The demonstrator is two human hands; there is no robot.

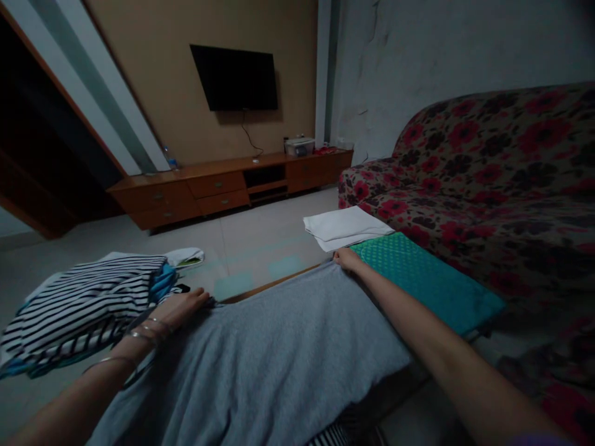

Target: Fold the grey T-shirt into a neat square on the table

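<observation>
A grey knit garment (242,365) is laid out in front of the wearer, its long axis running forward from the body and its far edge slanting up to the right, and it appears to be kept spread by both hands placed along that edge. The left hand (183,308) is pressed open on it, fingers together, beside a stack of striped clothing (79,310). The right hand (348,259) is set on the far corner, though whether cloth is pinched there cannot be told, with a folded teal cloth (418,279) just beside it and a folded white towel (346,228) beyond.
</observation>
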